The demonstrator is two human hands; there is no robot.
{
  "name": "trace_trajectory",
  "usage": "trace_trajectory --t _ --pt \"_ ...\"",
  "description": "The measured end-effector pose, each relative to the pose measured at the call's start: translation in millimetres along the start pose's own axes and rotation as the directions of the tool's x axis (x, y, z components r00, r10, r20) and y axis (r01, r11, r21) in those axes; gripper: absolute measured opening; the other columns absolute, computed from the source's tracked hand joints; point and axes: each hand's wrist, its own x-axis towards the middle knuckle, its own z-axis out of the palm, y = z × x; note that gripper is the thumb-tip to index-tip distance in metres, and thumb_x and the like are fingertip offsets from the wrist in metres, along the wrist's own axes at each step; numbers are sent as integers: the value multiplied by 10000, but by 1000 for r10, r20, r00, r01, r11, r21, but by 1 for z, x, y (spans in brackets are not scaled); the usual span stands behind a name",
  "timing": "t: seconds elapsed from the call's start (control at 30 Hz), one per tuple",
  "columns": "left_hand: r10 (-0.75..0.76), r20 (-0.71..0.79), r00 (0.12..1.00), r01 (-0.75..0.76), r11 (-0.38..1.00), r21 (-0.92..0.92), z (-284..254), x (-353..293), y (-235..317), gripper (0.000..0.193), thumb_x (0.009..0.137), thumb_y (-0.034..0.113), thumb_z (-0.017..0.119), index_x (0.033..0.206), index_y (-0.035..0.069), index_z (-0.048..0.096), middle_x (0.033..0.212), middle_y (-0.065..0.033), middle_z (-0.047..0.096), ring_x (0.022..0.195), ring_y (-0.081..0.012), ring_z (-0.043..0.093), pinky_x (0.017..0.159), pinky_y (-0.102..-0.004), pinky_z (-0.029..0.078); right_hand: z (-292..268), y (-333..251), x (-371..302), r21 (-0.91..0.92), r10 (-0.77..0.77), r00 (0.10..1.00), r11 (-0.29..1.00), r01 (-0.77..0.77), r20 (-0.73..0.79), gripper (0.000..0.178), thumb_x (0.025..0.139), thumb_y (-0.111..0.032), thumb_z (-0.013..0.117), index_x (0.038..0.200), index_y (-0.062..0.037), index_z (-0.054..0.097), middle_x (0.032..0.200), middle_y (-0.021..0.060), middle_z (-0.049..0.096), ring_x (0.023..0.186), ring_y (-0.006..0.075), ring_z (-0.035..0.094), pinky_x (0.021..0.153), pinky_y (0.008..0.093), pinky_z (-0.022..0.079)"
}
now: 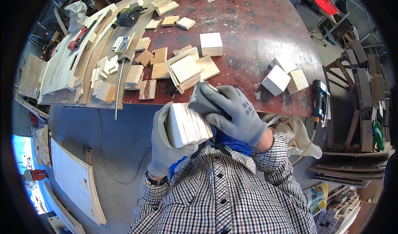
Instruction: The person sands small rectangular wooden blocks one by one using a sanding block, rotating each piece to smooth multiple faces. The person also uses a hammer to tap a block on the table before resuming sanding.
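My left hand (162,148), in a grey glove, wraps round a pale laminated plywood block (185,125) in front of the table's near edge. In my gloved right hand (241,117) is a dark grey sanding block (204,100), fingers closed over its top. It lies against the upper right corner of the plywood block; whether it presses on the face or only the edge I cannot tell. Ahead on the red-brown table (257,31) rests a square plywood block (211,44). Three similar blocks (277,80) stand together farther right.
Loose wood offcuts (186,70) cover the table's left part. A bar clamp (120,80) hangs over the front edge. A black air tool (320,99) with a yellow hose sits at the right edge. Below it is a white sack of scraps (311,149). A board (76,176) leans at lower left.
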Motion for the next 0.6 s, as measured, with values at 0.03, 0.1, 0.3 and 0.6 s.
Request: trace_trajectory --t 0.03,0.1,0.3,0.6 --pt "27 26 999 -30 994 105 2 -2 2 1184 666 375 1008 1596 -15 387 1460 -174 520 1349 -325 568 1135 -460 486 8 13 0 -15 124 992 992 -125 -28 741 984 -424 722 1639 -161 496 1300 212 617 1154 405 609 1035 491 487" --pt "108 74 991 -125 945 303 1 -3 3 1224 684 459 1001 1613 -14 361 1510 -166 504 1397 -287 545 1171 -444 465 26 28 -6 11 197 959 980 -199 -204 745 1011 -413 711 1640 -93 473 1321 241 623 1165 393 623 1043 480 496" --pt "377 172 910 -409 755 513 13 13 20 1209 685 387 1019 1611 -19 356 1544 -229 464 1455 -439 438 1185 -549 419 68 -1 -48 966 339 906 -58 -250 255 650 1137 -442 564 1605 -6 449 1473 105 621 1284 165 641 1090 306 524" --pt "94 -247 964 -132 981 -142 32 21 16 1074 981 383 760 1720 -13 89 1759 -267 190 1656 -411 180 1337 -565 217 80 7 -57 510 31 960 852 120 -278 821 905 -101 885 1589 47 454 1529 270 583 1334 362 661 1131 436 533"
